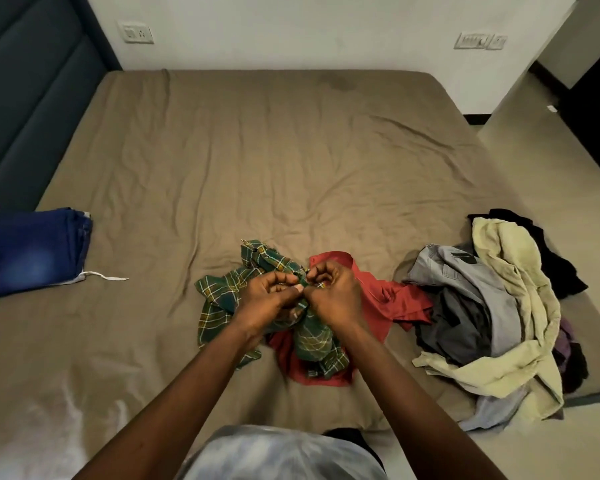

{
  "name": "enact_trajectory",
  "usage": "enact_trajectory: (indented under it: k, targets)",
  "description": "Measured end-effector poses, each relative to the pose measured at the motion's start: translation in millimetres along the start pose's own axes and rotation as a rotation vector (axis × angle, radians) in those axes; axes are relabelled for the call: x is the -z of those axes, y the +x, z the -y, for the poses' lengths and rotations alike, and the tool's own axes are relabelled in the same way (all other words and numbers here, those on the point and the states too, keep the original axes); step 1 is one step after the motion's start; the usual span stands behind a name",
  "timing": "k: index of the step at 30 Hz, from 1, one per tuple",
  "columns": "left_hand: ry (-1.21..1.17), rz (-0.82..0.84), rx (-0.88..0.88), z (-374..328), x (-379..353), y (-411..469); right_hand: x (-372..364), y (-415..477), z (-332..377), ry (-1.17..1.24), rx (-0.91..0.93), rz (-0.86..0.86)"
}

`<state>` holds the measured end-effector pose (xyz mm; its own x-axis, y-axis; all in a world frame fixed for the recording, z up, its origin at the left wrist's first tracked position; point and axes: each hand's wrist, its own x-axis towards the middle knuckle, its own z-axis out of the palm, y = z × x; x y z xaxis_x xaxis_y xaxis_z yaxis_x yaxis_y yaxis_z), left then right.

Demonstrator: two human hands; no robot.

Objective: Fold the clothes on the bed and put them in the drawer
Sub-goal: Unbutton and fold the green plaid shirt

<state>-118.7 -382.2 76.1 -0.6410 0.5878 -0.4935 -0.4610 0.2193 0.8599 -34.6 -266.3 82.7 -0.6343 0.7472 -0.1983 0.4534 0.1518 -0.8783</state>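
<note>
Big bed point(257, 150) with a wrinkled tan sheet, dark padded headboard point(32, 98) at left, white wall with sockets point(135, 32) behind. Folded jeans point(35, 251) at the left edge, cut off by the frame. Loose clothes pile point(492, 313) on the right corner. Green plaid shirt point(219, 299) bunched near middle, over a red garment point(388, 299), which is partly hidden. Left hand point(267, 299) and right hand point(333, 296) are touching, fingers curled, both pinching the shirt's edge; fingertip detail unclear.
</note>
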Motion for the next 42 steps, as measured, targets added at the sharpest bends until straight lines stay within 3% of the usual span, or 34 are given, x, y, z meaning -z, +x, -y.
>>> enact_trajectory:
  k: [4,7,12,18,21,24,26,29,31,33,36,42]
  targets:
    - [-0.184,-0.045,0.086,7.8,-6.4,6.7,-2.2,-5.5,2.3,-0.097,0.149,0.025]
    - [-0.203,-0.100,0.093,10.3,-1.4,13.6,-0.4,-0.4,-4.4,0.026,0.064,0.157]
    - [-0.188,-0.062,0.053,-0.4,-0.2,21.1,6.7,15.2,-12.7,0.426,-0.117,0.187]
    - [-0.115,-0.036,-0.009,-10.8,-6.9,32.9,1.8,29.4,-11.8,0.332,-0.001,0.063]
    - [-0.134,-0.095,-0.006,-18.2,-11.5,41.6,-6.4,31.7,-9.7,0.544,-0.098,0.145]
    - [-0.264,-0.085,-0.001,-29.6,-8.7,49.3,-11.4,37.4,-13.5,0.415,-0.111,0.235]
    - [-0.093,0.017,-0.042,-30.6,3.8,56.1,-11.5,45.1,-15.7,0.311,-0.074,0.199]
    - [0.540,0.214,-0.122,-27.7,30.0,65.4,-8.5,62.1,-15.5,0.260,-0.037,0.093]
    - [0.791,0.298,-0.150,-25.0,41.4,68.9,-3.3,72.6,-10.1,0.269,-0.032,0.087]
    - [0.834,0.264,-0.223,-24.5,46.1,68.5,0.8,80.3,-5.0,0.364,-0.057,0.139]
    - [0.703,0.133,-0.352,-26.8,37.1,64.2,2.6,86.7,-0.5,0.424,-0.069,0.220]
    - [0.727,-0.084,-0.445,-38.0,28.3,76.8,1.8,90.3,7.0,0.347,0.005,0.228]
